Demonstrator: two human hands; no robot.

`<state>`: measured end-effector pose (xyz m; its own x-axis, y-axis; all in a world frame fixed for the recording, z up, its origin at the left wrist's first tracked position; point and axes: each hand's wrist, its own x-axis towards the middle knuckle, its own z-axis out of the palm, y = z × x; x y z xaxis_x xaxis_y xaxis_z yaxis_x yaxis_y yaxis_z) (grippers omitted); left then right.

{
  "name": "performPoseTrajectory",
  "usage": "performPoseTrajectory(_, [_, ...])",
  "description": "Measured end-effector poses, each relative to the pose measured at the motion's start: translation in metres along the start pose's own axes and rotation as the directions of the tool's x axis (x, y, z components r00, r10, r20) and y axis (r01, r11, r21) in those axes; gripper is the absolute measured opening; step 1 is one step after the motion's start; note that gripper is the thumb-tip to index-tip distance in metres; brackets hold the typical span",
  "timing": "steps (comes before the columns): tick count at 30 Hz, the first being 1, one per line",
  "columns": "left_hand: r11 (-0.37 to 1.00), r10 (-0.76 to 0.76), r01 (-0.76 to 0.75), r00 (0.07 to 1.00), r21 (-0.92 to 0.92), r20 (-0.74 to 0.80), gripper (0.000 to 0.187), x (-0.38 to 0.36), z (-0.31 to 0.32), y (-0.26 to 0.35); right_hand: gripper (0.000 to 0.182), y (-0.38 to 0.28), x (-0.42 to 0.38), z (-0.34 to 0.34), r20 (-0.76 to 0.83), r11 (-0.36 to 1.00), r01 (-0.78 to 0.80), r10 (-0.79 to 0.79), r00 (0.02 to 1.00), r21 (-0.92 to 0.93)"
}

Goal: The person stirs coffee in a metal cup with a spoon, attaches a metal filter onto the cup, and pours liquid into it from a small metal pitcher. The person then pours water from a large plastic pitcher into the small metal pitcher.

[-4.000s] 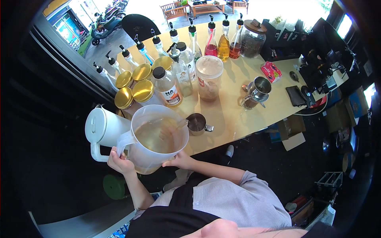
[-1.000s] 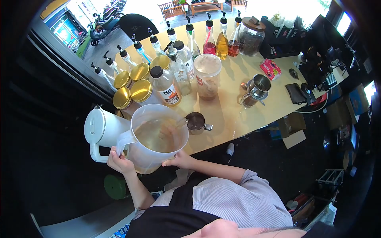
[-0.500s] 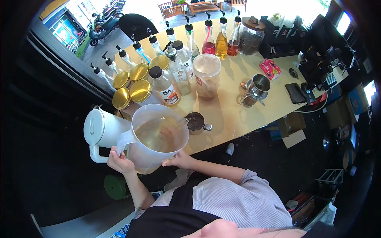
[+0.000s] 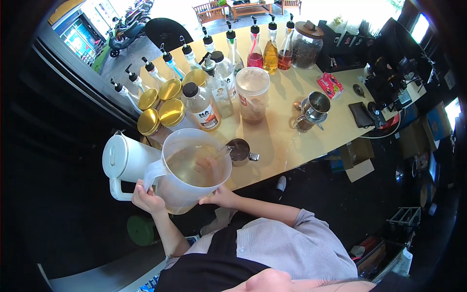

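Observation:
My left hand [image 4: 148,199] is wrapped around the handle of a large translucent plastic pitcher [image 4: 182,194]. Against the pitcher's right side presses my right hand [image 4: 220,197]; its fingers show dimly through the wall and are partly hidden. Some pale yellowish liquid lies inside the pitcher, which is held at the table's near edge. Just left of it stands a white lidded kettle [image 4: 116,158]. Close to the pitcher's right rim, a small metal cup [image 4: 240,152] with dark contents sits on the table.
On the table [image 4: 277,146] stand gold-lidded jars [image 4: 171,112], a labelled bottle [image 4: 206,114], a tall tub [image 4: 253,97] and several pump-top syrup bottles [image 4: 271,53]. A metal drip filter on a glass [image 4: 311,114] is further right, near a pink packet [image 4: 331,85].

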<state>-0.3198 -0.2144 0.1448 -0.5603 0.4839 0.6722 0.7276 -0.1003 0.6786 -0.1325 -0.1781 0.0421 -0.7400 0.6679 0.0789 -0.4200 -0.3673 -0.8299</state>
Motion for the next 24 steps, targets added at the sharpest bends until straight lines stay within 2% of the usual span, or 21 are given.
performPoseTrajectory(8, [1.0,-0.011,0.011,0.999,-0.001,-0.039,0.044,-0.0016,0.0029,0.003,0.103,0.0031,-0.0006,-0.0022,0.003,0.999,-0.041,0.041,0.999,-0.007])
performPoseTrajectory(10, [1.0,-0.015,0.015,0.999,-0.012,-0.035,0.044,-0.0013,0.003,0.0045,0.103,0.0036,-0.0005,-0.0016,-0.011,0.999,0.022,-0.022,1.0,-0.04])
performPoseTrajectory(13, [1.0,-0.012,0.011,1.0,-0.02,-0.026,0.044,-0.0011,0.0029,0.0046,0.103,0.0015,-0.0007,-0.0017,-0.004,0.998,0.008,-0.008,1.0,-0.058])
performPoseTrajectory(17, [1.0,-0.022,0.021,0.999,-0.016,-0.028,0.044,-0.002,0.0022,0.0009,0.103,0.0006,-0.0006,0.0009,0.001,0.999,-0.034,0.034,0.999,0.001])
performPoseTrajectory(19, [1.0,-0.021,0.02,0.999,-0.015,-0.027,0.044,-0.0018,0.0023,0.0013,0.103,-0.0007,0.0007,0.0052,-0.079,0.967,0.233,-0.241,0.967,-0.099])
performPoseTrajectory(24, [1.0,-0.001,0.001,1.0,-0.018,-0.014,0.045,-0.0012,0.0018,0.0037,0.102,0.0056,0.0004,0.0009,-0.055,0.974,0.198,-0.205,0.977,-0.106])
